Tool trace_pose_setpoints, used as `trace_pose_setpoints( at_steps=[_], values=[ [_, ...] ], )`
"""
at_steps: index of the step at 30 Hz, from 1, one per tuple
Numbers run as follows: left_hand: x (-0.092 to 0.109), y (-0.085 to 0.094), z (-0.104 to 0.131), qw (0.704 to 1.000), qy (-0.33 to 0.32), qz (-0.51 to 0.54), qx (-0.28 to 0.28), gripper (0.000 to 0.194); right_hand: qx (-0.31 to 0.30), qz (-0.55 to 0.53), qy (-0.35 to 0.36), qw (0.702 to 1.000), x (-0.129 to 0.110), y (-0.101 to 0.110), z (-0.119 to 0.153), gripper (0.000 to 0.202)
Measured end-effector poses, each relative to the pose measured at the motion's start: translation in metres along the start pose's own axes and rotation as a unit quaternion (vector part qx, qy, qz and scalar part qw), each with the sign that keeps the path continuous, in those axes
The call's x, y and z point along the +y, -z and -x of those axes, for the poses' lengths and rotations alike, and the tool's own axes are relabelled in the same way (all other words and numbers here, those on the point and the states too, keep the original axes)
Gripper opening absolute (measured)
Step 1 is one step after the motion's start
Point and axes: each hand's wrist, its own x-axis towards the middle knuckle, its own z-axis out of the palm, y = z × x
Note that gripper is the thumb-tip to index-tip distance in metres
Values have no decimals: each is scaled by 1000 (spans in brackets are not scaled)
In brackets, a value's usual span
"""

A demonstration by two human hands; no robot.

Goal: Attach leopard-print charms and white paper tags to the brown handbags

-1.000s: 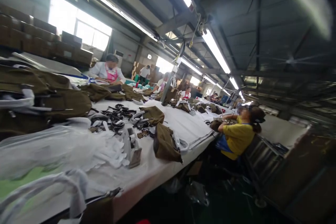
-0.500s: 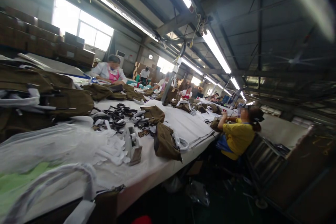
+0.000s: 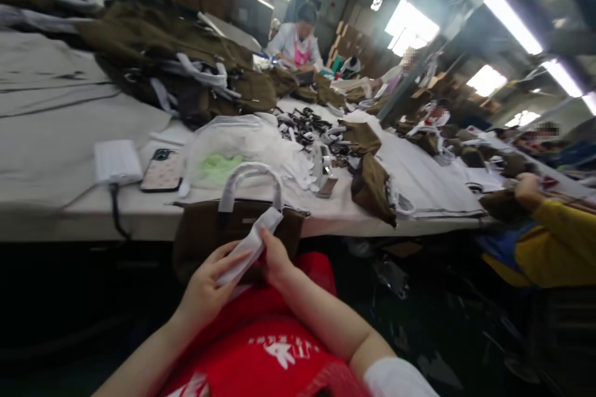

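Observation:
A brown handbag (image 3: 198, 232) hangs over the table's front edge, close to my body. Its upper handle (image 3: 254, 169), wrapped in white, arches up over the tabletop. A second white-wrapped strap (image 3: 246, 251) slants down from the bag toward my lap. My left hand (image 3: 212, 276) has its fingers and thumb closed around the lower part of this strap. Higher up, my right hand (image 3: 274, 254) pinches the same strap, its thumb on top near the upper end. The strap's lower end is partly hidden behind my left fingers.
Behind the bag lie clear plastic sheets (image 3: 261, 142), a phone (image 3: 162, 170) and a white box (image 3: 117, 161) with a dark strap. A tape dispenser (image 3: 322, 170) stands beside a brown pouch (image 3: 372, 189). Brown bags (image 3: 186, 62) are heaped at the left. A co-worker's yellow sleeve (image 3: 565, 229) is at the right.
The view has swung left and down. Both my hands, the red apron and the whole brown bag are now in sight; earlier only part of the bag and its handles showed.

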Motion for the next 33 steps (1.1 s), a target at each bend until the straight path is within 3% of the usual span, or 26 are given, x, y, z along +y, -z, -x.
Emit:
trace_pose_setpoints(
  at_steps=[3, 6, 8, 10, 12, 15, 19, 25, 28, 30, 33],
  values=[
    [4, 2, 3, 1000, -8, -12, -13, 31, -8, -62, -29, 998, 4, 1, 0, 53],
    [11, 7, 7, 998, -32, -48, -31, 30, -19, -60, -13, 998, 7, 3, 2, 50],
    [16, 14, 8, 995, -37, -56, -75, 32, -9, -44, -6, 999, 8, 4, 2, 49],
    [20, 21, 5, 993, -24, -17, -116, 31, -1, -23, -2, 1000, 9, 5, 0, 50],
    [23, 23, -5, 994, 22, 39, -97, 37, -2, -7, 6, 1000, 10, 5, -1, 51],
    [21, 15, -27, 991, 126, 42, -28, 43, -5, 11, 13, 1000, 13, 7, -2, 52],
    [10, -9, -48, 978, 187, 5, -95, 52, -9, 54, 24, 998, 17, 16, -5, 52],
    [5, -26, -48, 956, 243, 87, -140, 58, -6, 153, 117, 981, 22, 30, -13, 49],
    [10, -22, -46, 937, 270, 154, -158, 59, -43, 255, 136, 957, 6, 39, -8, 50],
    [13, -19, -45, 931, 272, 187, -155, 58, -74, 359, 138, 920, -18, 52, -3, 51],
    [13, -17, -45, 929, 278, 193, -151, 55, -20, 439, 201, 876, -70, 84, -3, 44]
  ],
)
